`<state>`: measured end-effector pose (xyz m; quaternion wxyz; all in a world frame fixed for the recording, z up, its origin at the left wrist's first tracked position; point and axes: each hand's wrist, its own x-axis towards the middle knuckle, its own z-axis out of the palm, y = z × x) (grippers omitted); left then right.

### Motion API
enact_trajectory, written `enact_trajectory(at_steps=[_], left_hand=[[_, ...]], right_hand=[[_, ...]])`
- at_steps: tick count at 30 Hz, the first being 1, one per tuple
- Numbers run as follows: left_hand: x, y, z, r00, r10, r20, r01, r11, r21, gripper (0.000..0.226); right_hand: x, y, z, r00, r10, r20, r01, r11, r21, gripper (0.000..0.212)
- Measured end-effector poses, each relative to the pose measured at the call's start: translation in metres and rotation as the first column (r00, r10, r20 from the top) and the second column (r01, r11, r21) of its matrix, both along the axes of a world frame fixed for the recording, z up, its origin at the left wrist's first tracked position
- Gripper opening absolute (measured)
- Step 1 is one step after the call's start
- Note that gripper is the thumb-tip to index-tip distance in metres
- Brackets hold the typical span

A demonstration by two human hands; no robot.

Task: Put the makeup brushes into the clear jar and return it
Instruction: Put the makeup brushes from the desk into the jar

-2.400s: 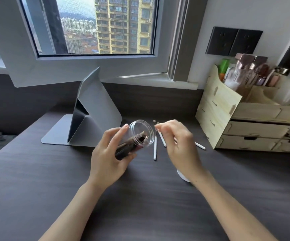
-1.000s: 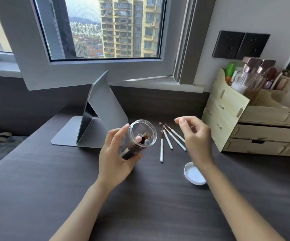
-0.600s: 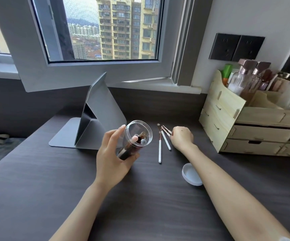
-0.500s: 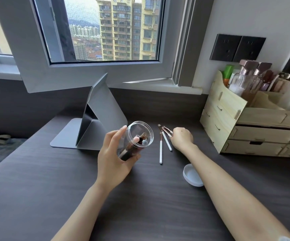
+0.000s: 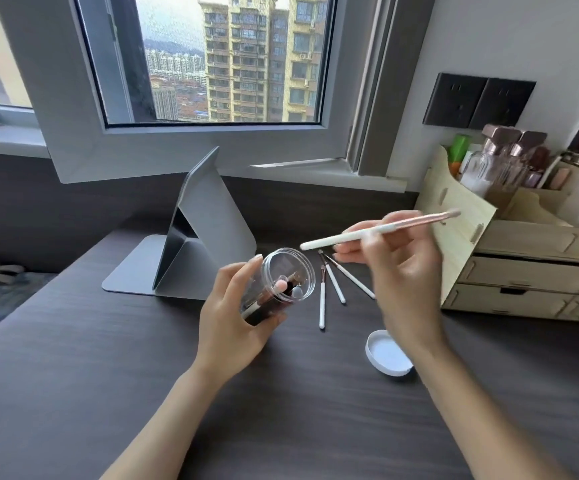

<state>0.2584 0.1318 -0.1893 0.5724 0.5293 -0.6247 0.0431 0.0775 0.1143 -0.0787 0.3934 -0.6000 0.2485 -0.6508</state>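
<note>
My left hand grips the clear jar, tilted with its open mouth toward the upper right; several brushes lie inside it. My right hand holds one white-handled makeup brush in the air, nearly level, its white end pointing left a little above and to the right of the jar's mouth. Three more white-handled brushes lie fanned on the dark desk between my hands. The jar's white lid rests on the desk under my right wrist.
A grey folding mirror stand sits behind the jar. A wooden drawer organizer filled with bottles stands at the right against the wall. An open window frame hangs over the desk's back edge.
My right hand has lifted from the brushes on the desk with one brush and brought it up beside the jar's mouth. The left hand has kept the jar tilted in place.
</note>
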Motion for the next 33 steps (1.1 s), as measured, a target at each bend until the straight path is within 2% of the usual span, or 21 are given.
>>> enact_trajectory(at_steps=[2, 4, 6, 7, 9, 11, 12, 13, 14, 15, 16, 18, 20, 22, 25, 27, 28, 29, 30, 32, 33], left_hand=[[-0.001, 0.001, 0.0, 1.0, -0.011, 0.025, 0.011, 1.0, 0.005, 0.078], [-0.002, 0.001, -0.001, 0.999, -0.02, 0.047, 0.02, 1.0, 0.007, 0.078], [-0.002, 0.001, 0.0, 0.998, -0.016, 0.053, 0.015, 1.0, 0.008, 0.078], [-0.002, 0.001, 0.0, 0.999, -0.011, 0.05, 0.01, 1.0, 0.008, 0.078], [-0.001, 0.001, 0.001, 1.0, -0.001, 0.03, 0.001, 1.0, 0.007, 0.08], [-0.001, 0.001, 0.001, 1.0, 0.01, 0.005, -0.01, 1.0, 0.004, 0.081], [0.0, 0.001, 0.001, 1.0, 0.015, -0.002, -0.015, 1.0, 0.001, 0.081], [0.0, 0.001, 0.001, 1.0, 0.018, -0.004, -0.018, 1.0, 0.0, 0.08], [0.0, 0.0, 0.001, 1.0, 0.022, -0.005, -0.022, 1.0, 0.0, 0.081], [0.0, 0.0, 0.001, 1.0, 0.026, -0.008, -0.026, 1.0, 0.001, 0.081], [0.0, 0.0, 0.001, 0.999, 0.029, -0.012, -0.029, 1.0, 0.003, 0.081], [0.0, -0.001, 0.001, 0.999, 0.033, -0.015, -0.033, 0.999, 0.002, 0.081], [0.001, -0.001, 0.0, 0.999, 0.04, -0.016, -0.04, 0.999, -0.001, 0.081], [0.001, -0.001, 0.001, 0.998, 0.051, -0.024, -0.051, 0.999, 0.0, 0.081], [0.002, -0.001, 0.002, 0.997, 0.061, -0.043, -0.061, 0.998, 0.005, 0.081], [0.002, -0.001, 0.003, 0.998, 0.058, -0.039, -0.058, 0.998, 0.003, 0.081], [0.002, -0.001, 0.003, 0.998, 0.057, -0.036, -0.057, 0.998, 0.001, 0.081], [0.002, 0.0, 0.003, 0.998, 0.054, -0.035, -0.054, 0.999, 0.0, 0.081], [0.002, 0.0, 0.003, 0.998, 0.051, -0.033, -0.05, 0.999, 0.002, 0.082], [0.001, 0.0, 0.002, 0.999, 0.043, -0.031, -0.043, 0.999, 0.001, 0.082], [0.001, 0.0, 0.002, 0.999, 0.041, -0.026, -0.041, 0.999, 0.003, 0.082]], right_hand=[[0.01, 0.0, -0.015, 0.965, -0.095, -0.246, 0.071, 0.992, -0.106, 0.016], [0.015, -0.01, -0.028, 0.806, -0.327, -0.493, 0.194, 0.933, -0.302, 0.005], [0.017, -0.02, -0.039, 0.664, -0.459, -0.59, 0.207, 0.871, -0.445, 0.012], [0.017, -0.022, -0.042, 0.652, -0.444, -0.614, 0.183, 0.878, -0.442, 0.015], [0.015, -0.023, -0.045, 0.742, -0.242, -0.626, 0.063, 0.954, -0.293, 0.019], [0.01, -0.026, -0.041, 0.877, 0.04, -0.479, -0.063, 0.998, -0.031, 0.02], [0.006, -0.035, -0.042, 0.92, 0.053, -0.389, -0.038, 0.998, 0.045, 0.018], [0.002, -0.049, -0.046, 0.924, -0.043, -0.38, 0.075, 0.995, 0.07, 0.015], [-0.002, -0.067, -0.051, 0.862, -0.195, -0.468, 0.245, 0.969, 0.046, 0.015], [-0.006, -0.084, -0.058, 0.722, -0.327, -0.609, 0.403, 0.915, -0.013, 0.018], [-0.01, -0.101, -0.066, 0.549, -0.391, -0.739, 0.495, 0.864, -0.09, 0.022], [-0.012, -0.127, -0.081, 0.229, -0.359, -0.905, 0.514, 0.834, -0.201, 0.029], [-0.01, -0.141, -0.093, -0.036, -0.293, -0.955, 0.455, 0.847, -0.277, 0.033], [-0.006, -0.148, -0.1, -0.166, -0.279, -0.946, 0.39, 0.862, -0.323, 0.032], [-0.003, -0.152, -0.106, -0.243, -0.296, -0.924, 0.333, 0.869, -0.366, 0.028], [-0.005, -0.153, -0.106, -0.202, -0.285, -0.937, 0.365, 0.866, -0.342, 0.028], [-0.007, -0.152, -0.104, -0.131, -0.288, -0.949, 0.414, 0.854, -0.316, 0.026], [-0.009, -0.151, -0.1, -0.013, -0.313, -0.95, 0.479, 0.832, -0.281, 0.023], [-0.011, -0.147, -0.094, 0.146, -0.373, -0.916, 0.548, 0.801, -0.239, 0.02], [-0.014, -0.135, -0.076, 0.515, -0.493, -0.701, 0.614, 0.783, -0.1, 0.013], [-0.014, -0.124, -0.064, 0.681, -0.494, -0.541, 0.578, 0.816, -0.016, 0.007]])
